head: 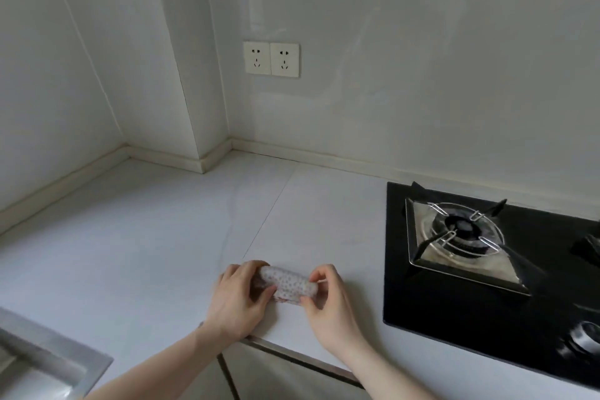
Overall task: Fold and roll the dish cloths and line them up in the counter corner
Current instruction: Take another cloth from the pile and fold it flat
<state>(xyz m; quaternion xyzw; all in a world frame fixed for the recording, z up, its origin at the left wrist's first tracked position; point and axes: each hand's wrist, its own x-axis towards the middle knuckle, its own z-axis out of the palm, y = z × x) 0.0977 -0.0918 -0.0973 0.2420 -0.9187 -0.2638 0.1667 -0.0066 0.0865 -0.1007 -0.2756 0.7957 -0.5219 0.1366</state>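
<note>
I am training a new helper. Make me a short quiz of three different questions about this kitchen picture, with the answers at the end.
1. True or false: the cloth is already rolled up.
2. Which hand holds which end of the cloth?
3. Multiple choice: what lies to the right of the cloth on the counter? A) a stove B) a kettle C) a plate

Key
1. True. It is a short roll lying near the front edge of the counter.
2. The left hand grips the left end; the right hand pinches the right end.
3. A, the stove.
</note>
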